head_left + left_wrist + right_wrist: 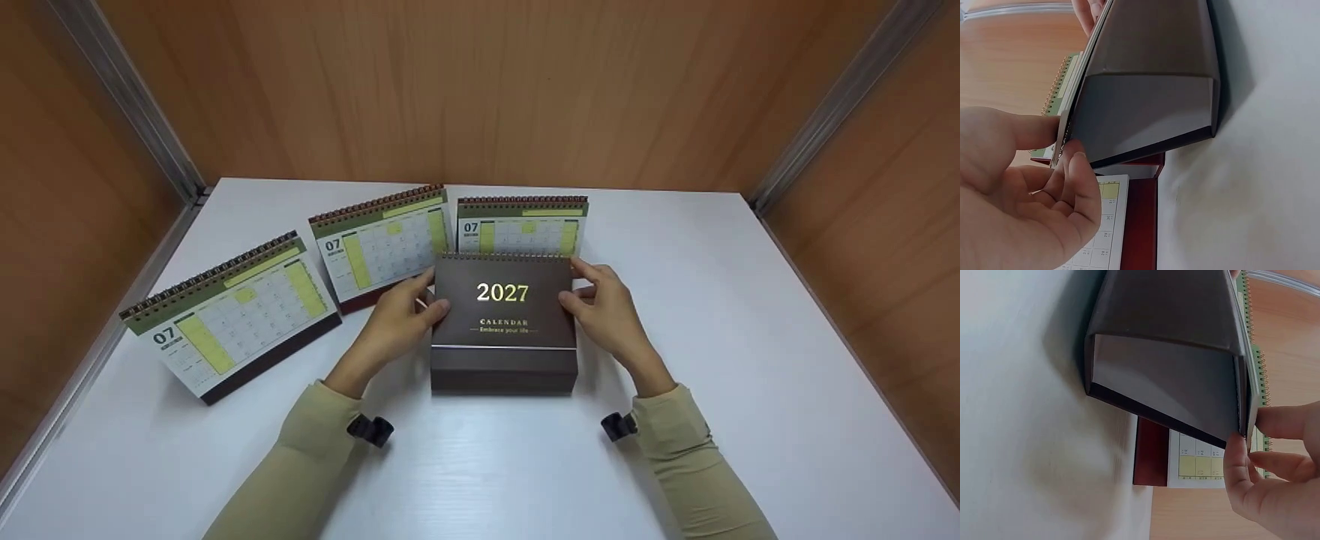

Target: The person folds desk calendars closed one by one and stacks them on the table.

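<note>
Both the left hand [401, 315] and right hand [611, 315] angle inward, pinching the brown 2027 calendar [504, 311] by opposite side edges.

Front calendar [504, 322] – dark brown, gold lettering | white tabletop [472, 472] | back wall [480, 90] – brown woodgrain

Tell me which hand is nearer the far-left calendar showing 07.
Left. The left hand grips the left edge of the brown calendar, right of the far-left calendar; the right hand grips the brown calendar's right edge, farther off.
</note>
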{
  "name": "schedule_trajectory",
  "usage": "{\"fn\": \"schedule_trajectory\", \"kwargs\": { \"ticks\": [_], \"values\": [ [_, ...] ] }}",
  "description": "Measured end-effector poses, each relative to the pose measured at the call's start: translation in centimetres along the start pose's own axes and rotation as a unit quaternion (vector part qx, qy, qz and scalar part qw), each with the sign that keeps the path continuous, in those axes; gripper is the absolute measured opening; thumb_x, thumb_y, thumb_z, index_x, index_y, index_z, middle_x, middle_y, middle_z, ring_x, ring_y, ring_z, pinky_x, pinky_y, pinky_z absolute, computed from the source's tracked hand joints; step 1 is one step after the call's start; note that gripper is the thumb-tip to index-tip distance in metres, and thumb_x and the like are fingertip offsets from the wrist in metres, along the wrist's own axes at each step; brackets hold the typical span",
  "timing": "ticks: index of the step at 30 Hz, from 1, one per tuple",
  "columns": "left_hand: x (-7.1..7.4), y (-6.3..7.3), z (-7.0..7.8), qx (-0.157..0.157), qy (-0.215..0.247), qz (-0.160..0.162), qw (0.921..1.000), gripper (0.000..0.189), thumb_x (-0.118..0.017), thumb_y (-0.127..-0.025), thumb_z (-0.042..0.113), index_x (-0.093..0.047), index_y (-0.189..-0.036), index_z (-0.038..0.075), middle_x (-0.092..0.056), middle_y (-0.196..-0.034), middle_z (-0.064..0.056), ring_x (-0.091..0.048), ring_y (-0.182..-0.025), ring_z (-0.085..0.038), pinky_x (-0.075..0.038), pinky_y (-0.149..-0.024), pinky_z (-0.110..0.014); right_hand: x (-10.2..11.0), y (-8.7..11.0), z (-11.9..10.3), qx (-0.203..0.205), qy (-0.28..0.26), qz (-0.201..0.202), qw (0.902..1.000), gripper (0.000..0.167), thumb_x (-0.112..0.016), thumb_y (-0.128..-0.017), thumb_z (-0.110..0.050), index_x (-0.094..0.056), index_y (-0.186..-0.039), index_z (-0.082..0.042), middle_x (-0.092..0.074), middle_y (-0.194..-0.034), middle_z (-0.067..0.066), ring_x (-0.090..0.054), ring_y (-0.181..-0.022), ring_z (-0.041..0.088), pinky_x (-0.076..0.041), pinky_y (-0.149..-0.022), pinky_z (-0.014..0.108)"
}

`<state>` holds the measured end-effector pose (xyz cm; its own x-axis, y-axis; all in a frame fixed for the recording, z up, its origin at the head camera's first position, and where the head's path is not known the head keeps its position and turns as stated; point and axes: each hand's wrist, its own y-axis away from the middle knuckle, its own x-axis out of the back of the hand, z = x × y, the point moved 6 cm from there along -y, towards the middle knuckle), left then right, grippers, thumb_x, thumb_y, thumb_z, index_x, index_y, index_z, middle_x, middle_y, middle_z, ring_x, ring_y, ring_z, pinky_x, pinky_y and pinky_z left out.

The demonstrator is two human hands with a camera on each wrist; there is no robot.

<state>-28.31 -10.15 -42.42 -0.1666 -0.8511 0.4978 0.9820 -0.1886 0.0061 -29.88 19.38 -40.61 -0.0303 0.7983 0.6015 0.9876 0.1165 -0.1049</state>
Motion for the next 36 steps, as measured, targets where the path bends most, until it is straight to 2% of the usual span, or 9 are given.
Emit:
{"fn": "schedule_trajectory", "kwargs": {
  "ticks": [14,25,31,36],
  "values": [
    [-0.1,-0.1,-0.6,-0.003,0.015,-0.014,0.9998,0.071,-0.070,-0.105,0.017,-0.035,-0.165,0.004,-0.066,-0.115,-0.012,-0.065,-0.094,-0.021,-0.053,-0.077,-0.031,-0.4,-0.1,0.5,-0.005,-0.011,-0.024,0.9996,0.063,-0.068,-0.101,-0.003,-0.044,-0.159,0.002,-0.052,-0.149,0.022,-0.066,-0.123,0.038,-0.057,-0.104,0.047],
    [-0.4,-0.4,-0.8,-0.016,0.006,-0.011,0.9998,0.075,-0.073,-0.100,0.012,-0.035,-0.164,0.002,-0.061,-0.127,-0.020,-0.065,-0.115,-0.032,-0.054,-0.098,-0.044,-0.6,-0.1,0.5,0.004,-0.014,-0.032,0.9994,0.067,-0.068,-0.099,0.002,-0.040,-0.160,0.005,-0.051,-0.147,0.024,-0.065,-0.126,0.040,-0.056,-0.106,0.044],
    [-0.5,-0.2,-1.1,0.002,-0.001,-0.015,0.9999,0.074,-0.072,-0.103,0.017,-0.034,-0.166,0.006,-0.049,-0.145,-0.019,-0.056,-0.132,-0.036,-0.051,-0.106,-0.050,-0.8,-0.1,0.6,0.003,-0.013,-0.035,0.9993,0.068,-0.066,-0.099,0.001,-0.039,-0.161,0.003,-0.050,-0.147,0.022,-0.065,-0.127,0.041,-0.057,-0.106,0.044],
    [-0.8,-0.2,-1.2,0.003,0.007,-0.014,0.9999,0.075,-0.071,-0.103,0.014,-0.032,-0.166,0.006,-0.046,-0.149,-0.020,-0.055,-0.134,-0.037,-0.050,-0.109,-0.050,-0.9,-0.1,0.8,-0.003,-0.012,-0.038,0.9992,0.069,-0.066,-0.099,0.001,-0.039,-0.162,0.002,-0.051,-0.146,0.022,-0.065,-0.127,0.040,-0.057,-0.105,0.043]
  ]
}}
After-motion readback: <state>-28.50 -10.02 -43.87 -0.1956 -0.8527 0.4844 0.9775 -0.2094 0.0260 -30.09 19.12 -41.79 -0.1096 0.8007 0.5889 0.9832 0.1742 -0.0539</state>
